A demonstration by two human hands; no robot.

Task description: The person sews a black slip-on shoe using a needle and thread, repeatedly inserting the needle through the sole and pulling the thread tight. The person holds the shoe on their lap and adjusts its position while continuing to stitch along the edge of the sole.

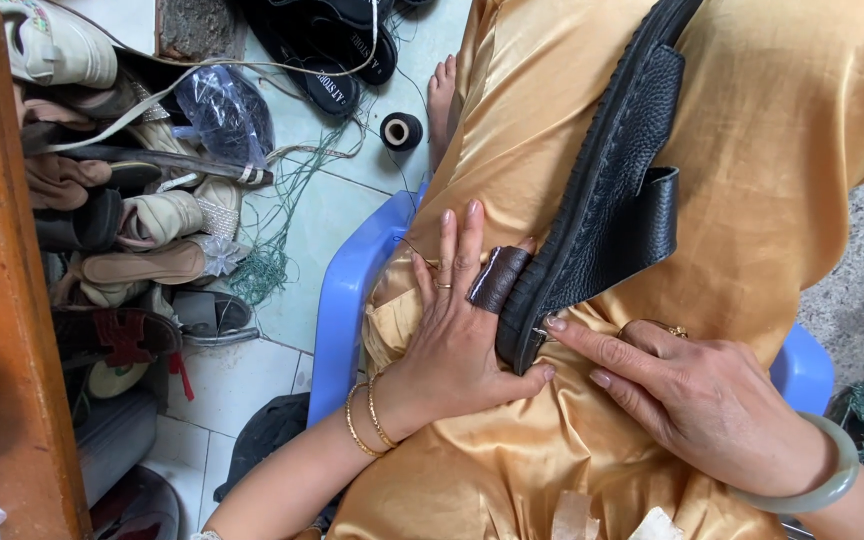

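black pebbled-leather sandal [612, 190] lies across the lap on gold satin fabric [782, 120], sole edge turned up so the seam faces the person. left hand [452, 330] rests flat, fingers spread, pinning the heel end, with a brown leather guard [498, 278] on one finger, likely for pushing a needle. right hand [697, 395] pinches the sole edge at its tip, steadying it. hands sit close, not touching. black thread spool [401, 131] on the tiled floor [322, 215], beside a shoe pile [132, 220].
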